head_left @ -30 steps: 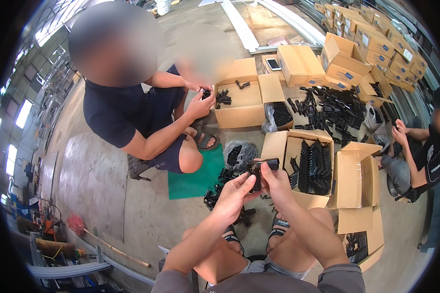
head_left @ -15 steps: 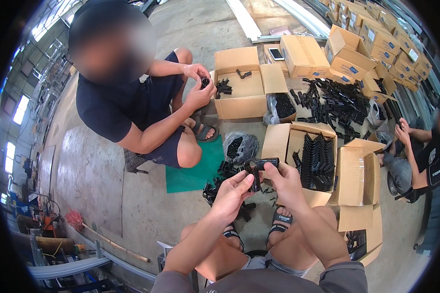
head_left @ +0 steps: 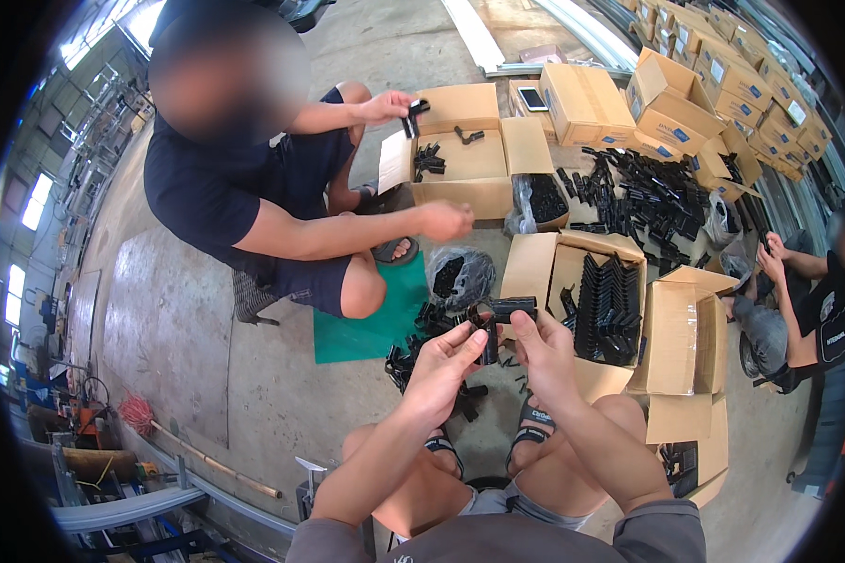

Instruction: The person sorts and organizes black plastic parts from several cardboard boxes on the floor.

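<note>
In front of my knees, my left hand (head_left: 444,373) and my right hand (head_left: 545,353) hold a black angled fitting (head_left: 514,306) made of tube-like arms. The left thumb and fingers pinch its lower arm; the right fingers close round the arm that points right. Just beyond my left hand lies a loose heap of black parts (head_left: 406,364), beside a clear plastic bag (head_left: 477,281) of small black pieces. Right of my hands stands an open cardboard box (head_left: 530,267), with similar black fittings (head_left: 608,310) stacked in rows inside.
A co-worker (head_left: 207,202) squats at left, holding a black fitting (head_left: 411,120) over another open box (head_left: 469,199). More black parts (head_left: 648,192) are heaped at the back right. Another person (head_left: 812,300) works at far right. A green sheet (head_left: 352,324) lies on the floor.
The co-worker at left has separated both hands: one lifts a black fitting over the box, the other reaches towards the small parts. My hands have barely moved on the fitting.
</note>
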